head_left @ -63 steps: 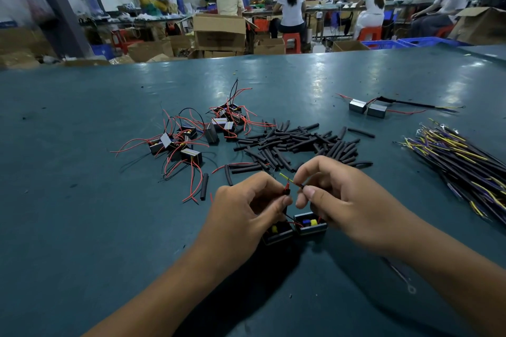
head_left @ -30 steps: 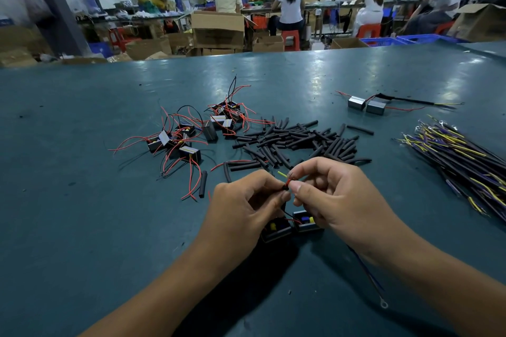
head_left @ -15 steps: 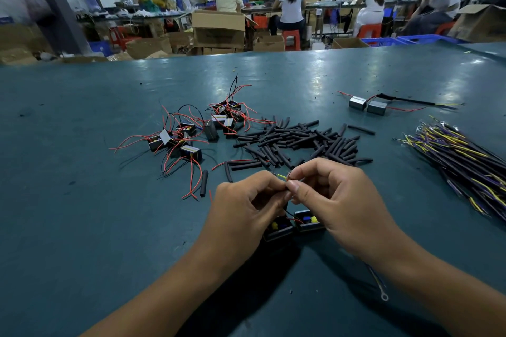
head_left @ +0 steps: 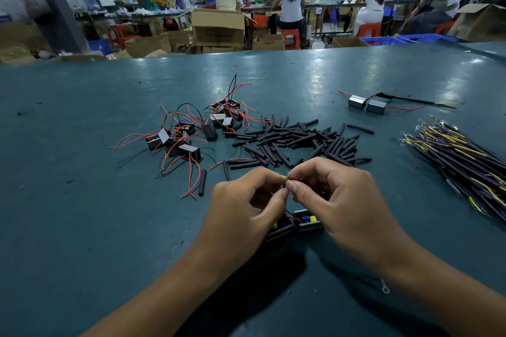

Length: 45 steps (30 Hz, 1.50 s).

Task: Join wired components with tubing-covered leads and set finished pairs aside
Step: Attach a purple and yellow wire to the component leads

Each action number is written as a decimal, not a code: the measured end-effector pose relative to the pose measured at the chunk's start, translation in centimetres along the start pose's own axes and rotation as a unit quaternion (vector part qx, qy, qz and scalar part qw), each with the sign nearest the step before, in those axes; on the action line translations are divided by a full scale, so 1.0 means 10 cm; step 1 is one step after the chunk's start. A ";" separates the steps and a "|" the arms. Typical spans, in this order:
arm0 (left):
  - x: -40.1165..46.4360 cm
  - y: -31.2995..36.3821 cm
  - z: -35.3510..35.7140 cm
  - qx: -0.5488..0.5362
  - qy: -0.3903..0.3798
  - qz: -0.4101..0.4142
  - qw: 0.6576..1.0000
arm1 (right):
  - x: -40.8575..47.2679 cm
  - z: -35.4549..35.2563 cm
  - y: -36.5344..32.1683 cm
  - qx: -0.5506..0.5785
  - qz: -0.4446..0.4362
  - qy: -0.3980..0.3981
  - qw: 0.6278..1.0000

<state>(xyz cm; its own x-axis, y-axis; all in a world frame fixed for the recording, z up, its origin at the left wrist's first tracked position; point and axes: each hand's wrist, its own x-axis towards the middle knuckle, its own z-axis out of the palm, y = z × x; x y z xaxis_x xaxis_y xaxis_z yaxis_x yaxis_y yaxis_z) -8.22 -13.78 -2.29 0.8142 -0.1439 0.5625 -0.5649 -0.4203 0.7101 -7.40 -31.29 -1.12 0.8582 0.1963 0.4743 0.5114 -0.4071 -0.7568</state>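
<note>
I see both hands together low over the bench: my left hand and right hand meet fingertip to fingertip, each pinching thin wire ends between thumb and forefinger. Two small black parts lie side by side on the bench right under them. Beyond lie loose tubing pieces, unjoined wired parts to the left, a finished pair far right, and a bundle of leads.

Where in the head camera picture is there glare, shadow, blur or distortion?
Head view: white glare patches lie on the far table; dark shadows fall under both forearms; the left hand and right hand are sharp, while the workers in the background look soft; the wide lens bends the table's far edge.
</note>
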 end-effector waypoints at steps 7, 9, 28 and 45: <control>0.06 0.08 -0.08 0.136 0.051 0.137 0.980 | 0.00 -0.01 -0.02 -0.011 -0.009 -0.017 1.000; 0.07 0.07 -0.10 0.154 0.047 0.149 0.976 | 0.00 -0.01 -0.02 -0.009 -0.008 -0.020 1.000; 0.12 0.20 -0.20 0.224 -0.089 0.096 0.966 | -0.03 0.02 -0.09 -0.086 -0.080 -0.028 0.993; 0.09 0.27 -0.22 0.249 -0.049 0.020 0.967 | -0.06 0.11 -0.14 -0.091 -0.087 -0.049 0.991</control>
<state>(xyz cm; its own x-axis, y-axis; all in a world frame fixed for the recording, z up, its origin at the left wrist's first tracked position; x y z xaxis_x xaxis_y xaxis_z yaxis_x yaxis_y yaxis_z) -9.31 -13.12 1.08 0.8159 -0.2429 0.5247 -0.4815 -0.7880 0.3838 -8.54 -29.87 -0.87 0.7630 0.3596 0.5371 0.6426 -0.5121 -0.5700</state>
